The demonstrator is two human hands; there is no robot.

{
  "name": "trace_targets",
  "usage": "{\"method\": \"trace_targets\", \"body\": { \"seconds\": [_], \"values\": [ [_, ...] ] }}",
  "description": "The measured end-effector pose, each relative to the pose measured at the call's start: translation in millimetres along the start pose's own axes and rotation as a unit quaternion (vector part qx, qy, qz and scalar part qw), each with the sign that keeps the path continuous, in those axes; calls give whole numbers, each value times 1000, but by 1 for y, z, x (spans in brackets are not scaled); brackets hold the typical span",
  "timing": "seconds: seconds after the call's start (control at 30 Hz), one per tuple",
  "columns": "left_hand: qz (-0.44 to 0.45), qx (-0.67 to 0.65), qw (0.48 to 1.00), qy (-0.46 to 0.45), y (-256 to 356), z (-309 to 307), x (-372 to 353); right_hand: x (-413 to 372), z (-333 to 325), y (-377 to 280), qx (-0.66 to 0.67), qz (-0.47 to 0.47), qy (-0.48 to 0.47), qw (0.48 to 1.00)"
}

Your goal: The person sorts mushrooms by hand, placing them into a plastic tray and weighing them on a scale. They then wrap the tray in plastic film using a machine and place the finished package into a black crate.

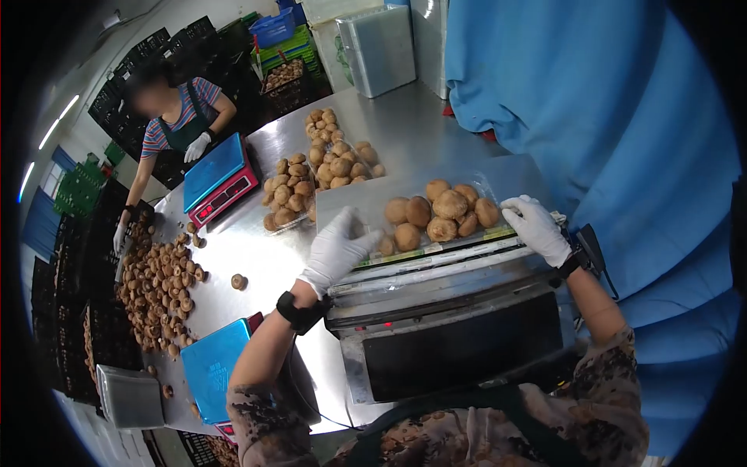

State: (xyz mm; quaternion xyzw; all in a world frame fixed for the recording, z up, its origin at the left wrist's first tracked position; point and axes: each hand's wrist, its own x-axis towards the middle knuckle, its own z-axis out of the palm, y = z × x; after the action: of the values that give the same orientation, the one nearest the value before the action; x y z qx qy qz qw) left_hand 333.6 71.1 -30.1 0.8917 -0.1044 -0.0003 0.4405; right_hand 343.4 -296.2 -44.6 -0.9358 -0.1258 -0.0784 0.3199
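Note:
A tray of brown mushrooms (450, 205) lies under clear plastic film (350, 196) on top of the wrapping machine (451, 311). My left hand (339, 247), in a white glove, is at the tray's left end, its thumb and fingers pinched at the film's near left edge. At the right end, my right hand (537, 227), also gloved, has its fingers bent together on the film's near right edge. The film stretches between both hands, over the mushrooms. Beyond the machine, more filled trays of mushrooms (336, 165) stand on the metal table (257, 265).
A co-worker (183, 117) with white gloves reaches toward a heap of loose mushrooms (159, 284) at the left. Two scales with blue plates (215, 173) stand on the table. Stacked clear trays (377, 50) are at the back; a blue curtain (591, 117) hangs at the right.

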Motion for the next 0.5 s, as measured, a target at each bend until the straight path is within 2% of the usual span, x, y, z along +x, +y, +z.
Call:
{"method": "trace_targets", "body": {
  "seconds": [0.03, 0.17, 0.37, 0.47, 0.5],
  "values": [
    [23, 81, 996, -9, 2, 3, -1, 1, 1, -1, -46, -12, -16, 999],
    [49, 176, 983, 16, 12, 13, 6, 0, 1, -11, -28, -2, -14, 999],
    [102, 176, 978, 37, 15, 22, 5, -2, 4, -5, -30, -21, 11, 999],
    [59, 140, 988, 15, 11, 20, 4, -1, 1, -11, -44, -20, -11, 999],
    [57, 141, 988, 17, 10, 18, 3, -1, -2, -17, -70, -40, 60, 995]
  ]
}}
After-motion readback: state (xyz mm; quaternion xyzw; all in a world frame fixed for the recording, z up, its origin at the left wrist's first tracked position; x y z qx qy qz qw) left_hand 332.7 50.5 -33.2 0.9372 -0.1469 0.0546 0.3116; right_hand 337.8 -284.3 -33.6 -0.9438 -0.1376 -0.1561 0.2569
